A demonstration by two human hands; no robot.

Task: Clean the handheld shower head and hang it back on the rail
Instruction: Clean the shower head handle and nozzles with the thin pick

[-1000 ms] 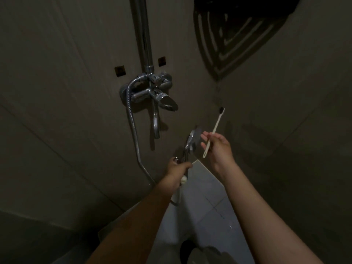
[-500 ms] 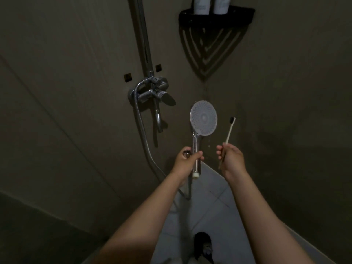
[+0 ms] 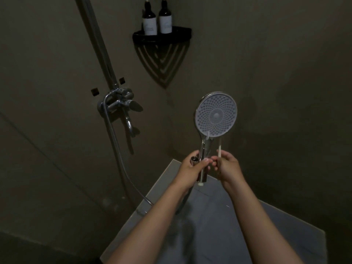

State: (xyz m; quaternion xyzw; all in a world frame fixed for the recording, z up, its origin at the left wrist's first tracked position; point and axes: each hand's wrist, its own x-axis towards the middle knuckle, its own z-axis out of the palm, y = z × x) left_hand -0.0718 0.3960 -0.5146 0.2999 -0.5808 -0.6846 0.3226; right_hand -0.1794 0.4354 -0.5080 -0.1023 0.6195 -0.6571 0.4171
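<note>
The chrome handheld shower head (image 3: 216,114) stands upright with its round nozzle face turned toward me. My left hand (image 3: 192,169) grips its handle from the left. My right hand (image 3: 227,167) sits right beside the handle, fingers touching the left hand's, and holds a white toothbrush (image 3: 219,148). The brush's upper end is hidden behind the nozzle face. The metal hose (image 3: 116,149) runs from the mixer tap (image 3: 119,102) down and round toward the handle. The rail (image 3: 99,40) rises from the tap along the wall.
A black corner shelf (image 3: 162,36) holds two dark bottles (image 3: 157,20) high in the wall corner. Dark tiled walls close in on both sides. Light floor tiles (image 3: 238,216) show below my forearms.
The shower head turned to face me and rose. My right hand swung the toothbrush in from the right until it stands behind the head, and the two hands now touch.
</note>
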